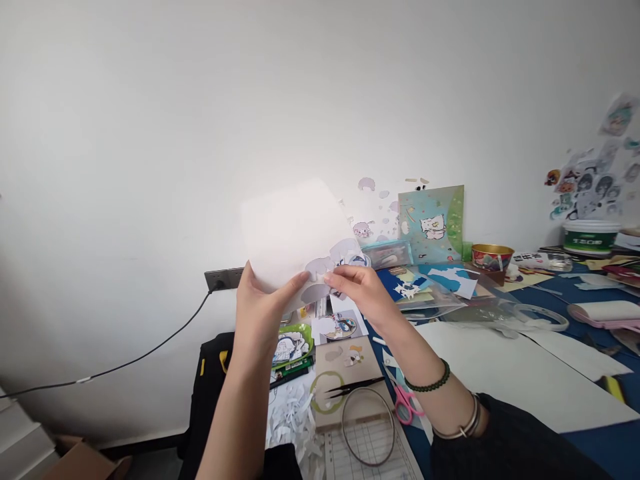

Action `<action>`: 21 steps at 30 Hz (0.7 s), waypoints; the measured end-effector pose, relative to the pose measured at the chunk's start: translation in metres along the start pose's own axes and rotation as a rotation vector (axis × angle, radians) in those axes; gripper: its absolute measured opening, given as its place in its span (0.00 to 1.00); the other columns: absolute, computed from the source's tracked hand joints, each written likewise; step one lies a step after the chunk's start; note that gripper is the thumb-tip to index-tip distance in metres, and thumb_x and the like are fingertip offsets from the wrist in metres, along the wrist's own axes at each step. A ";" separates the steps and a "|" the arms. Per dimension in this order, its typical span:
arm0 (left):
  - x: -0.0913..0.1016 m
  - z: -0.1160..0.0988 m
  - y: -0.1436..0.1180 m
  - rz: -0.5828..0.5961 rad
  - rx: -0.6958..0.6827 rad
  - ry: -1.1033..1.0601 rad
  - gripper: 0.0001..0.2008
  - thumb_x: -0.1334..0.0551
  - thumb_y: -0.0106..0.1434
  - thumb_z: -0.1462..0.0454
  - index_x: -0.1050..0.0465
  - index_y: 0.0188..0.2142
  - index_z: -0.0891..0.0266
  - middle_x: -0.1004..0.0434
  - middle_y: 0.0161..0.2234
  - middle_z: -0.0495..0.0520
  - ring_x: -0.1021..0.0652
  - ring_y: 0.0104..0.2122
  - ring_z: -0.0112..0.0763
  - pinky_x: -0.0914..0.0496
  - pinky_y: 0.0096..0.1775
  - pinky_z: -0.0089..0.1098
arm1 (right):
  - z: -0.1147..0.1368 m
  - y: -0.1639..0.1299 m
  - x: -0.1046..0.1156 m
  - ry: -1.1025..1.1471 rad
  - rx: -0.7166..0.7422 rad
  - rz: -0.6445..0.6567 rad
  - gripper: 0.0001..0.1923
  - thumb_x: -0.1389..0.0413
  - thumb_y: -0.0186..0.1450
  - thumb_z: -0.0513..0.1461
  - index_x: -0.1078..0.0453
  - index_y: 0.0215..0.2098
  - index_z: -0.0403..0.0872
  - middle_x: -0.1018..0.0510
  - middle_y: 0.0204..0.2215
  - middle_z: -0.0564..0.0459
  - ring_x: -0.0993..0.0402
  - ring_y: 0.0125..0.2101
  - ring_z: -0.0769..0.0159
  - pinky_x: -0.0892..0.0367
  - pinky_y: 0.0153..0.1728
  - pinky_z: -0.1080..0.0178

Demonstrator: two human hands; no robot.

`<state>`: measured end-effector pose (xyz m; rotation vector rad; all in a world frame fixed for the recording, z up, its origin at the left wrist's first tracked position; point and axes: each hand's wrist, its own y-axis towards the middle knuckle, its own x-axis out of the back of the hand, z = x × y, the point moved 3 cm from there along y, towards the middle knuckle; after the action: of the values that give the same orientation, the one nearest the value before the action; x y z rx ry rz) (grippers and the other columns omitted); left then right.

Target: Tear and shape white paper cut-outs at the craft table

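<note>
A white sheet of paper (293, 230) is held up in front of the wall, with pale purple-grey cutout shapes (315, 293) along its lower right part. My left hand (263, 300) grips the sheet's lower left, thumb in front and fingers hidden behind it. At the lower right edge, my right hand (363, 293) pinches thumb and forefinger together by one of the shapes; what lies exactly between the fingertips is too small to tell. Below the hands are a pair of black tweezers (355, 387), pink-handled scissors (406, 405) and a metal ring (369, 427).
White paper scraps (295, 417) and a green tray of cutouts (293, 345) lie below. To the right, large white sheets (490, 373) cover part of the blue table. A picture board (433, 223), a gold-rimmed bowl (493, 258) and a white tub (590, 237) stand farther back.
</note>
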<state>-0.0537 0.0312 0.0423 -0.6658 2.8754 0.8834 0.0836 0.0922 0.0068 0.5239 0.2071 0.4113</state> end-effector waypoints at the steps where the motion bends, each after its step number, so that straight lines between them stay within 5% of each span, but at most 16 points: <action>1: -0.001 0.000 0.000 -0.009 0.003 -0.020 0.27 0.28 0.45 0.64 0.30 0.46 0.62 0.22 0.42 0.60 0.21 0.40 0.46 0.24 0.38 0.40 | -0.002 0.000 -0.002 0.000 -0.024 0.036 0.12 0.39 0.56 0.48 0.25 0.29 0.48 0.23 0.25 0.54 0.29 0.28 0.68 0.35 0.31 0.64; 7: -0.004 0.002 -0.001 -0.070 -0.003 -0.114 0.27 0.28 0.44 0.67 0.31 0.45 0.63 0.22 0.43 0.59 0.21 0.40 0.42 0.24 0.37 0.35 | -0.008 -0.003 -0.011 0.036 -0.063 0.063 0.13 0.37 0.55 0.48 0.23 0.31 0.47 0.19 0.29 0.49 0.23 0.34 0.62 0.31 0.38 0.59; 14: -0.006 0.001 -0.004 -0.096 -0.012 -0.117 0.26 0.28 0.46 0.67 0.31 0.45 0.63 0.23 0.44 0.61 0.21 0.41 0.44 0.24 0.38 0.37 | -0.007 -0.002 -0.011 0.017 -0.067 0.073 0.14 0.39 0.56 0.48 0.24 0.34 0.47 0.20 0.29 0.50 0.24 0.32 0.62 0.31 0.33 0.61; 21: 0.000 0.011 0.002 -0.191 -0.072 -0.278 0.26 0.28 0.46 0.69 0.30 0.46 0.64 0.24 0.48 0.62 0.23 0.47 0.43 0.26 0.45 0.38 | 0.003 0.001 0.002 0.093 0.037 -0.146 0.17 0.36 0.53 0.44 0.32 0.37 0.48 0.24 0.29 0.57 0.25 0.29 0.69 0.31 0.35 0.65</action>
<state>-0.0550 0.0388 0.0338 -0.7437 2.4998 0.9697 0.0860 0.0924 0.0090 0.5231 0.3415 0.2898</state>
